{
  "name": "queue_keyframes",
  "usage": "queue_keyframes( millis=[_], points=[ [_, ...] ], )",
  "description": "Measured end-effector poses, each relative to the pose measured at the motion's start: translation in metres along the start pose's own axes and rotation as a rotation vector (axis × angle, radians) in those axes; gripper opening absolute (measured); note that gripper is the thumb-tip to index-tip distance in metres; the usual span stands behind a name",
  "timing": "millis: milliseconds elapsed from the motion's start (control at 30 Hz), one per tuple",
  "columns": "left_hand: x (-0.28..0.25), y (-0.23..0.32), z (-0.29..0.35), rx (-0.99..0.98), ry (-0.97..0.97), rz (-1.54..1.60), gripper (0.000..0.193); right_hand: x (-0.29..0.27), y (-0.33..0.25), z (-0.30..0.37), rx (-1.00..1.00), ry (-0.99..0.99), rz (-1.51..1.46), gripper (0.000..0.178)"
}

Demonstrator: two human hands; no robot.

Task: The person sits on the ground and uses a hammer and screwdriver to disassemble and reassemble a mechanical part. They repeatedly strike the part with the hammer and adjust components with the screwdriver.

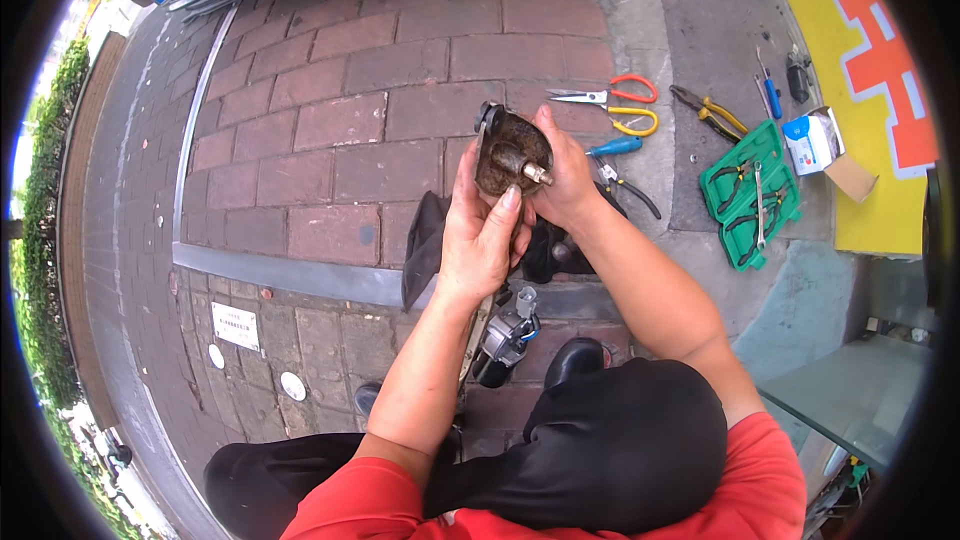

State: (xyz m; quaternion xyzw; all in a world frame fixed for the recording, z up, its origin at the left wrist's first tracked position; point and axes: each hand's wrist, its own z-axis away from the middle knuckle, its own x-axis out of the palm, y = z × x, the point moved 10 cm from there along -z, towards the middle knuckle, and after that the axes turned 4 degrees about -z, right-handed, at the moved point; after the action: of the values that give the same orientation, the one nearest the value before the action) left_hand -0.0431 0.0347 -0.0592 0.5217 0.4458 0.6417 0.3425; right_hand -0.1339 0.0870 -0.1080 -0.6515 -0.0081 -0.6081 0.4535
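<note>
Between my two hands, in front of my chest, is a dark metal housing (518, 140) with a hollow, brown-stained inside. A shiny metal stub (537, 174) sticks out of it at the lower right. My left hand (476, 240) grips the housing from the near left, its thumb pressed on the lower rim. My right hand (568, 178) is wrapped round the right side, and its far fingers are hidden behind the part. Below them, between my legs, a silver mechanical part (508, 336) with a blue wire lies near my shoe (574, 360).
To the right lie scissors (600, 97) with red and yellow handles, a blue screwdriver (614, 146), yellow-handled pliers (712, 112) and a green tool case (728, 202) with a wrench (760, 205). A white-and-blue box (812, 143) stands by a yellow sign (862, 210). Dark cloth (424, 250) lies beneath my hands.
</note>
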Motion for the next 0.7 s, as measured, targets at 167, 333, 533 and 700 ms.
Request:
queue_keyframes(
  millis=[167,333,533,700],
  points=[
    [-0.001,-0.002,0.000,0.005,0.003,-0.039,0.051,-0.004,0.001,-0.002,0.004,-0.005,0.030,0.057],
    [-0.009,-0.015,-0.005,-0.082,0.041,-0.032,0.067,-0.047,-0.024,0.012,-0.091,0.272,0.483,0.045],
    [-0.037,-0.017,-0.022,-0.056,0.068,0.066,0.039,-0.104,-0.194,0.083,-0.414,0.529,1.507,0.019],
    [-0.034,-0.023,-0.024,-0.079,0.043,0.064,0.036,-0.175,-0.289,0.085,-0.131,0.685,2.201,0.018]
  ],
)
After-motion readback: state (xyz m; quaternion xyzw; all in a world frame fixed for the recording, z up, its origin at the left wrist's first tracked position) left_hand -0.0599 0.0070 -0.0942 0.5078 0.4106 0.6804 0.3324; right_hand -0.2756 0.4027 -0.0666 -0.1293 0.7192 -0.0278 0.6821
